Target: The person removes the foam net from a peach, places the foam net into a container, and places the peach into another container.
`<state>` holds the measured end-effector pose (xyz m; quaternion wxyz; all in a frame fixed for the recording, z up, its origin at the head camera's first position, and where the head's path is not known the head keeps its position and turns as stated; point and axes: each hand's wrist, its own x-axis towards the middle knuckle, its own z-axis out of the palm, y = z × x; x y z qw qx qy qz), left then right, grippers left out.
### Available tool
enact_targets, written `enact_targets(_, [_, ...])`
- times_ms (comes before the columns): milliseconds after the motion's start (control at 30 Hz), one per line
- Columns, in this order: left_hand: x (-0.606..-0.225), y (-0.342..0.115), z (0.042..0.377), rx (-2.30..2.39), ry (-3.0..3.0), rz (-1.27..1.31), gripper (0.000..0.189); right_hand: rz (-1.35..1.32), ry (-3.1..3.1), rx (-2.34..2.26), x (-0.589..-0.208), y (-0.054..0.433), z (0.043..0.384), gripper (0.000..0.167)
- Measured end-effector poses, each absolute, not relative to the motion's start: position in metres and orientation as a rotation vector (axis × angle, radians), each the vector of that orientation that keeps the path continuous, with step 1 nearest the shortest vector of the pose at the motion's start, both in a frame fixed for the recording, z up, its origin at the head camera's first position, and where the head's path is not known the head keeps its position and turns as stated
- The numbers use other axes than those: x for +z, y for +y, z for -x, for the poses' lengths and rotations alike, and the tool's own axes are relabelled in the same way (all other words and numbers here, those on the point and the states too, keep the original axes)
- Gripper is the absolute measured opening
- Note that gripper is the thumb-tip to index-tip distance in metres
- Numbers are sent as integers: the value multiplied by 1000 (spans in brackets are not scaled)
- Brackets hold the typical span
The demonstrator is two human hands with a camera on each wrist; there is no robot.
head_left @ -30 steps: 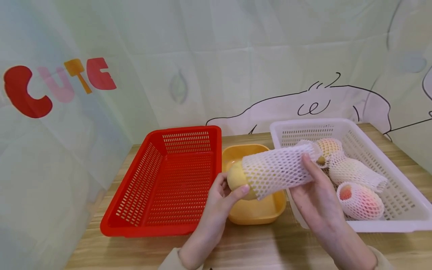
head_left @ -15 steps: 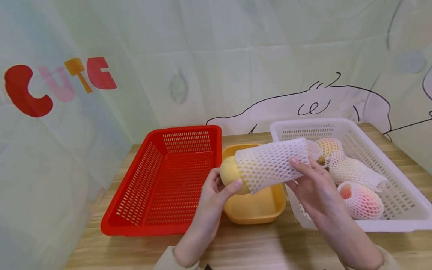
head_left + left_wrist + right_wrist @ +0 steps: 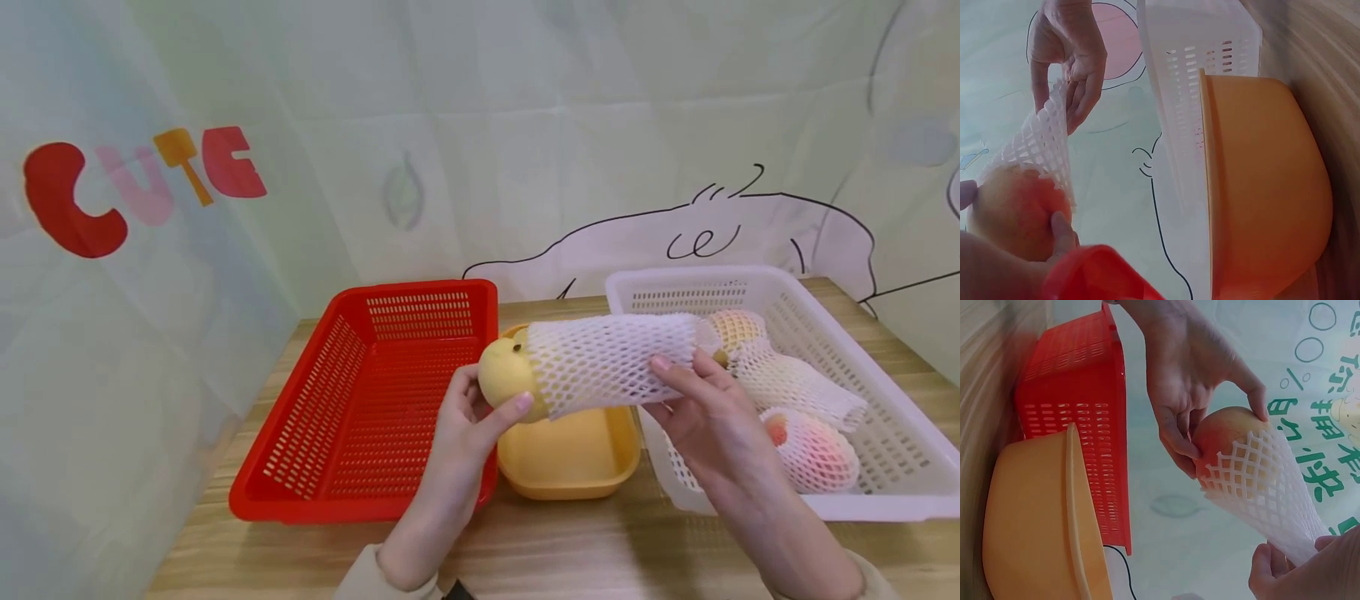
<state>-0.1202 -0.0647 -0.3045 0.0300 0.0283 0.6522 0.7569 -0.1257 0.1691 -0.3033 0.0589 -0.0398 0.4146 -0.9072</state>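
My left hand (image 3: 459, 437) holds a yellow fruit (image 3: 501, 373) by its bare end, fingers behind it and thumb in front. A small dark stem shows near its top; the wrist views reveal a red blush on the fruit (image 3: 1219, 434). White foam netting (image 3: 603, 362) covers the rest and stretches right as a long sleeve. At that loose end my right hand (image 3: 723, 429) pinches the netting between thumb and fingers. Both hands are raised above a yellow-orange bin (image 3: 570, 483). In the left wrist view the netting (image 3: 1038, 137) tapers up to the right hand.
To the left stands a red slotted basket (image 3: 375, 417) with nothing in it. A white basket (image 3: 885, 504) at right holds several netted fruits, among them a pinkish one (image 3: 817, 454). All stand on a wooden table (image 3: 555, 550) before a printed cloth (image 3: 450, 167).
The fruit and netting have shifted slightly left and become more level, and the stem has turned into view. My right thumb has slid from the sleeve's far end to its lower front.
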Motion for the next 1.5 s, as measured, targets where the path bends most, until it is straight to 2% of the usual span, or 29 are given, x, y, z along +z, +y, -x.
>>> enact_targets(433, [-294,-83,120,2278,2284,-142,66,123,1240,-2813,-302,170,123,28])
enact_targets(733, [-285,-95,116,1861,2775,-183,76,125,1353,-2871,-298,167,118,30])
enact_targets(900, [-279,-105,117,1543,3012,-97,77,213,1677,-2812,-295,159,108,32])
enact_targets(1000, [-277,-110,117,1371,3085,-56,75,335,2004,-2709,-293,149,101,27])
enact_targets(1133, [-277,-113,117,1217,3120,-56,72,680,2484,-2472,-295,133,94,22])
enact_targets(1300, [-280,-115,120,1054,3141,-22,72,1142,3209,-1840,-307,118,95,29])
enact_targets(1500, [-285,-117,121,882,3217,52,71,1480,3616,-1199,-326,100,103,36])
